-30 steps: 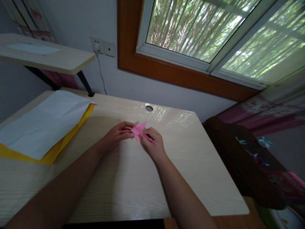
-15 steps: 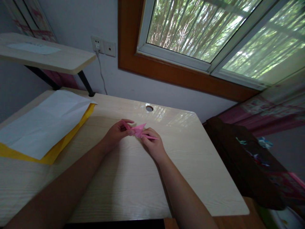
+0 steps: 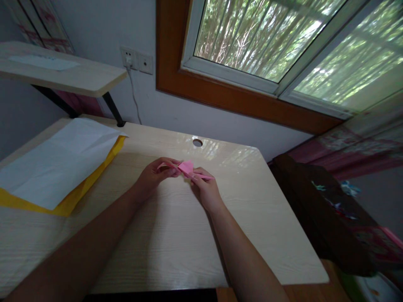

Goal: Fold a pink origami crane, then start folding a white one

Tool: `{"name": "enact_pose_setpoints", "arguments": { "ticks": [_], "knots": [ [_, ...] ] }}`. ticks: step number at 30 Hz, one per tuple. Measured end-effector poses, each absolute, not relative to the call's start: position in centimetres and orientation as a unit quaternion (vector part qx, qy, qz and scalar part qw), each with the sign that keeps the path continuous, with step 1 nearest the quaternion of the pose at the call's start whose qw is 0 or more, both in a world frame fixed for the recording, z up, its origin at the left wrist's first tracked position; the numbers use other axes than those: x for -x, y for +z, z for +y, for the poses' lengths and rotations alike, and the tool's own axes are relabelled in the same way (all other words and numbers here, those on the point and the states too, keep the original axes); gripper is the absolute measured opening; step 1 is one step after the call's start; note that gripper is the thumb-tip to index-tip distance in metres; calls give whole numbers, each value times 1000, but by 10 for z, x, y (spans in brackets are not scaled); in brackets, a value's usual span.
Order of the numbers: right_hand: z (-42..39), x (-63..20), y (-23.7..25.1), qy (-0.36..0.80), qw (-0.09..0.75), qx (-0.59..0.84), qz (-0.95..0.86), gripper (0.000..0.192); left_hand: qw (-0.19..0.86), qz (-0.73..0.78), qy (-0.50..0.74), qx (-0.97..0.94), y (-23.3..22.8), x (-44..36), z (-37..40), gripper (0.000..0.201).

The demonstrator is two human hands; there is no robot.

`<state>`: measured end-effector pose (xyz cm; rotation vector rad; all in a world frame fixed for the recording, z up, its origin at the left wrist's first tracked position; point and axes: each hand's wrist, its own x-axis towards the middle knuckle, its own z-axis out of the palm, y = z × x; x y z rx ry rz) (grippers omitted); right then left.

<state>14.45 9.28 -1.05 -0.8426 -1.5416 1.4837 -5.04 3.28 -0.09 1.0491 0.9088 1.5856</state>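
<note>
Paper (image 3: 186, 167), pink, folded and pointed, runs lengthwise between my left grip (image 3: 155, 174) and right grip (image 3: 207, 188), both pinching it.

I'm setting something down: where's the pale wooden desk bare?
Bare: the desk between right edge and right forearm, then across to left forearm. Crowded: left, under white paper sheet and yellow sheet; centre, where left hand and right hand hold folded pink paper.
</note>
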Motion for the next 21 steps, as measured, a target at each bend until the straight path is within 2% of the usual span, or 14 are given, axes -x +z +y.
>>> {"name": "enact_pose_setpoints", "arguments": {
  "ticks": [8, 14, 21],
  "knots": [
    [89, -145, -1, 509, 418, 300, -690, 13, 507, 391, 652, -405, -14, 53, 40, 22],
    [88, -143, 1, 430, 428, 300, -736, 11, 465, 414, 667, -408, -13, 53, 41, 31],
    [85, -141, 1, 400, 460, 271, -745, 6, 478, 417, 643, -430, -14, 54, 39, 22]
  ]
}}
